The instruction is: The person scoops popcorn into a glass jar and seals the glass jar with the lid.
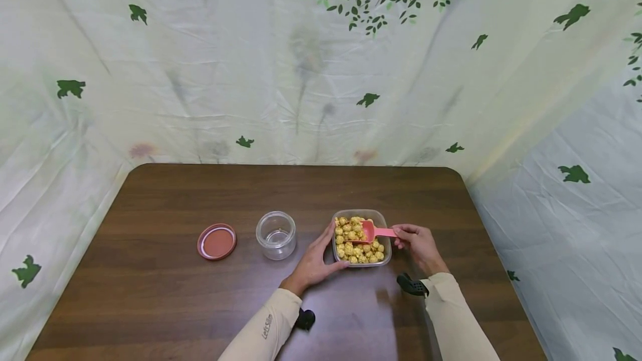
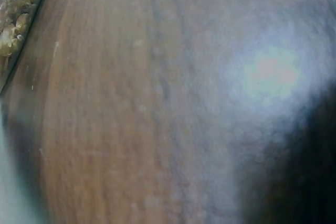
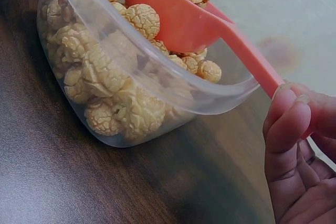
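A clear plastic container [image 1: 362, 265] holds yellow, caramel-coated popcorn [image 1: 348, 252]. My left hand [image 1: 315, 263] rests against its left side, fingers stretched along the wall and thumb at the near left corner. From the right, my right hand [image 1: 418, 247] pinches the handle of a pink scoop [image 1: 370, 231] between thumb and fingers. The bowl of the scoop [image 3: 178, 22] lies in among the popcorn pieces, as the right wrist view shows close up. Only a corner of popcorn [image 2: 13, 11] enters the left wrist view, where the left hand's fingers are hidden.
Left of the container stands a clear round jar [image 1: 276, 235] without its lid. A reddish round lid [image 1: 217, 242] lies farther left on the brown wooden table [image 1: 165, 288]. Behind the table hangs a pale curtain [image 1: 251, 71] with leaf prints.
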{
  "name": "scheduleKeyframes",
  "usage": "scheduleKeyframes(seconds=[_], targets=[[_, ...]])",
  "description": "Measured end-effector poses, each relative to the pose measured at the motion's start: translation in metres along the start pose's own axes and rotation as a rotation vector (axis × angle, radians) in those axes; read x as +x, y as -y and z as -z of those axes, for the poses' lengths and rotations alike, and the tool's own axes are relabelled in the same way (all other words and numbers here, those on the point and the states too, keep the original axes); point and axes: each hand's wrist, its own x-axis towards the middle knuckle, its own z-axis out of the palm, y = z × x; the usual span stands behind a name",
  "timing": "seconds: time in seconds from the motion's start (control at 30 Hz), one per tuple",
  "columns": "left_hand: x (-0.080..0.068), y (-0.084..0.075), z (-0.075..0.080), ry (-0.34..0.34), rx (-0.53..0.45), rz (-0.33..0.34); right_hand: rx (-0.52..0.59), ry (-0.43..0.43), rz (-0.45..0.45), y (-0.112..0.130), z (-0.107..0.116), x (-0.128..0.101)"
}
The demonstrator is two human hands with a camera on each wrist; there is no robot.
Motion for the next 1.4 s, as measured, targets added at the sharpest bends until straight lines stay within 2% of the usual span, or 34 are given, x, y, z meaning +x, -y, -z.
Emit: scheduleKeyframes(seconds=[0.37,0.67,1.07,1.4], targets=[[0.0,-0.002,0.001,-0.007,-0.011,-0.003,0.05,0.004,-0.024,-0.001,0.004,-0.004],[0.0,-0.003,0.003,-0.005,-0.012,0.006,0.131,0.005,-0.049,-0.002,0.008,-0.008],[0.0,-0.005,0.005,0.0,-0.011,0.002,0.135,-0.032,-0.054,0.0,0.011,-0.012],[0.001,-0.006,0.005,0.037,-0.009,0.04,0.163,-0.038,-0.04,0.002,0.011,-0.017]])
